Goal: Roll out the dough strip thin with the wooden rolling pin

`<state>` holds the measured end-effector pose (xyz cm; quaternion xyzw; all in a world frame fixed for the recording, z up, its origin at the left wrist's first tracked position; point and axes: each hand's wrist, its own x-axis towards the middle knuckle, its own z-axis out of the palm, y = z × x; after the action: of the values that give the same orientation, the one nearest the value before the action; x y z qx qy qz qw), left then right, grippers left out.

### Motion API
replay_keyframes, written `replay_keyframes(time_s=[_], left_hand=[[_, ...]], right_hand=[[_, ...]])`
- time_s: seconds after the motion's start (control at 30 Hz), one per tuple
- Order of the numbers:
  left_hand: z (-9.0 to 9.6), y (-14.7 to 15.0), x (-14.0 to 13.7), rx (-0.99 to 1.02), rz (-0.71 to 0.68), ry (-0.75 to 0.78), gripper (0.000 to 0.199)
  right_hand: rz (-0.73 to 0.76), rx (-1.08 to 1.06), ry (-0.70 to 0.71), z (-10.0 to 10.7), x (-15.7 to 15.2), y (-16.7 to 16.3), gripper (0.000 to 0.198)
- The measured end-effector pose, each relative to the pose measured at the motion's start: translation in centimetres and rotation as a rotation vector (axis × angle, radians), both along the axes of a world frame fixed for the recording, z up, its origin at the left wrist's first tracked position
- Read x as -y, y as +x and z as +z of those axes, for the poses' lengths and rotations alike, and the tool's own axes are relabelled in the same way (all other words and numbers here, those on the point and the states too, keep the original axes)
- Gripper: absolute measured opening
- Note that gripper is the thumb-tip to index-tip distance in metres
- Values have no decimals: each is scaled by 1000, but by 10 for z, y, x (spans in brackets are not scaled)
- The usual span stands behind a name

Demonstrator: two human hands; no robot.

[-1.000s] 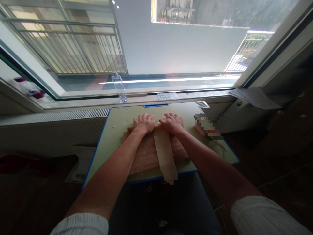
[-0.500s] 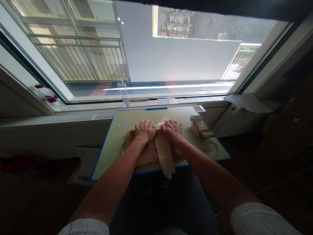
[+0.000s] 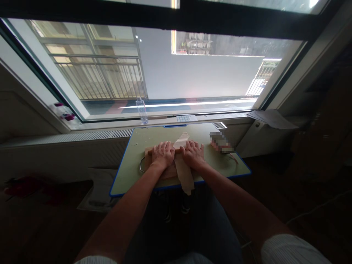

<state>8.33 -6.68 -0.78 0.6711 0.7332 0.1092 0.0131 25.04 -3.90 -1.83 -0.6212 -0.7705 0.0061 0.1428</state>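
A wooden rolling pin lies crosswise under both my hands. My left hand is closed over its left part, fingers bent over the top, and the pin's left end shows beyond it. On the right part my right hand is closed in the same way. Between the hands a long pale strip of dough passes under the pin. Its far end points to the window, and its near end hangs past the table's front edge. Beneath lies a wooden cutting board with a metal handle at its left.
The board rests on a pale green table with blue edging. A blurred-out object lies at the table's right. Along the windowsill are a clear bottle, a bottle with a purple cap and papers. A radiator runs beneath.
The camera view has tilted up slightly, so more of the window frame shows. Both hands stay on the rolling pin. The dough strip's near end still hangs past the table edge.
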Motion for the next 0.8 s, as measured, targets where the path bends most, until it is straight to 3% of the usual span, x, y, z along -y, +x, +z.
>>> replay_keyframes(time_s=[0.43, 0.63, 0.8], left_hand=[[8, -7, -58, -25, 20, -48, 57], [9, -18, -100, 27, -3, -131, 61], [11, -22, -116, 54, -19, -181, 64]], right_hand=[[5, 44, 19, 11, -51, -11, 54], [-14, -16, -87, 15, -92, -17, 59], [5, -56, -157, 15, -109, -18, 62]])
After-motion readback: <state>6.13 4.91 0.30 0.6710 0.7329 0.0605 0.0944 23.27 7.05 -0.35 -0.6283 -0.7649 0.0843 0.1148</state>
